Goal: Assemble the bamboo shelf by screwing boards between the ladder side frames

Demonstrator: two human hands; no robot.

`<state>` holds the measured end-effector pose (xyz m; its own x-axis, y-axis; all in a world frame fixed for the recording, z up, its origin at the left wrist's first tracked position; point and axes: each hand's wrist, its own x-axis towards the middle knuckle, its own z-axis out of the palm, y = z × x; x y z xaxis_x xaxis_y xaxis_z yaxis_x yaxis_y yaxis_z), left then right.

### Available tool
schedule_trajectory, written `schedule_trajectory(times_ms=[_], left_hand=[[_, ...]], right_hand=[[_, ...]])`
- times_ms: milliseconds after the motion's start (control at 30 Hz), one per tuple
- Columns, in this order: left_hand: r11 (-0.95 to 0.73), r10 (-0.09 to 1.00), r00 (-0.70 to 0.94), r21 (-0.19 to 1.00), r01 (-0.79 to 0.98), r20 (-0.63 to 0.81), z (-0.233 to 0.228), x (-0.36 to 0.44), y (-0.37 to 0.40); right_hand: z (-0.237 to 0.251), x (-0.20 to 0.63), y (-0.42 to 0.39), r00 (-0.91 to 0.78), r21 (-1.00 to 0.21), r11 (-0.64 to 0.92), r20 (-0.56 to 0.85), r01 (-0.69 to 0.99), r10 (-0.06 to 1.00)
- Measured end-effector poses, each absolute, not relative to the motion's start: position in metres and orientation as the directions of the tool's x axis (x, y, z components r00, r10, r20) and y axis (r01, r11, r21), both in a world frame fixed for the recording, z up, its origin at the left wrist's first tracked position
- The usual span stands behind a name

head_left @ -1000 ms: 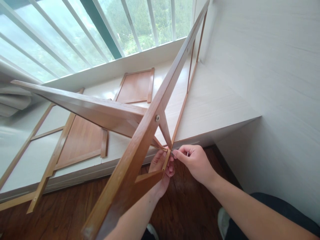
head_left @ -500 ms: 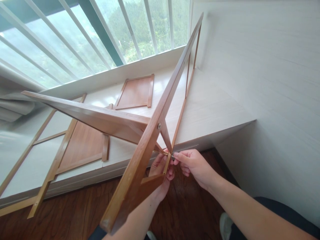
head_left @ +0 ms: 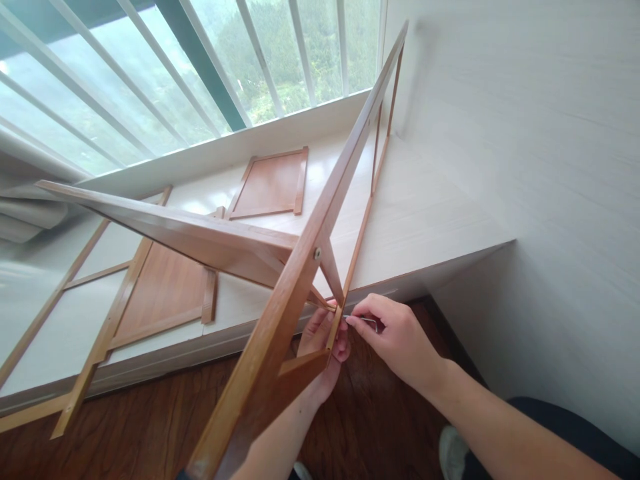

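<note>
A wooden frame (head_left: 295, 287) leans across the middle of the view, with a long post, slanted braces and a wide panel (head_left: 215, 243) joined to it. A bolt head (head_left: 317, 253) shows on the post. My left hand (head_left: 317, 333) is wrapped round the lower joint of the frame's thin far rail, partly hidden behind the wood. Pinched in my right hand (head_left: 395, 330) is a thin bent metal hex key (head_left: 369, 321), its tip at the rail's outer side close to my left fingers. Whether the tip sits in a bolt cannot be made out.
On the white window ledge (head_left: 425, 227) lie a small wooden panel (head_left: 270, 183) and a larger wooden frame with a panel (head_left: 160, 293). A barred window (head_left: 295, 60) stands behind, with a curtain (head_left: 30, 207) at left. Below is dark wooden floor (head_left: 165, 433); a white wall rises at right.
My right hand has turned and shifted slightly right, so that the bent metal hex key now shows between its fingers. The left hand stays at the joint; the frame has barely moved.
</note>
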<state>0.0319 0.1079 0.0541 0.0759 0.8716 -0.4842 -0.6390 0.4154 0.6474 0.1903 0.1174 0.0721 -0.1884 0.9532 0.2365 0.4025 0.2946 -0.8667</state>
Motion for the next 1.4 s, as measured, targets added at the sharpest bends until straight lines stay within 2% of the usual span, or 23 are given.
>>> schedule_trajectory(times_ms=[167,833,1267,1400], left_hand=[[0.399,0.881,0.080,0.642,-0.654,-0.466,0.052,0.033,0.108],[0.421,0.861,0.068,0.632,-0.650,-0.503,0.057,0.033,0.106],[0.444,0.861,0.111,0.626,-0.641,-0.497,0.051,0.030,0.102],[0.436,0.860,0.093,0.626,-0.647,-0.502,0.053,0.029,0.102]], right_hand=[[0.066,0.188,0.117,-0.172,-0.788,0.408,0.372,0.460,0.912],[0.062,0.188,0.120,-0.181,-0.732,0.469,0.441,0.495,0.879],[0.044,0.183,0.115,-0.173,-0.629,0.579,0.587,0.519,0.791],[0.042,0.179,0.114,-0.152,-0.637,0.583,0.599,0.505,0.786]])
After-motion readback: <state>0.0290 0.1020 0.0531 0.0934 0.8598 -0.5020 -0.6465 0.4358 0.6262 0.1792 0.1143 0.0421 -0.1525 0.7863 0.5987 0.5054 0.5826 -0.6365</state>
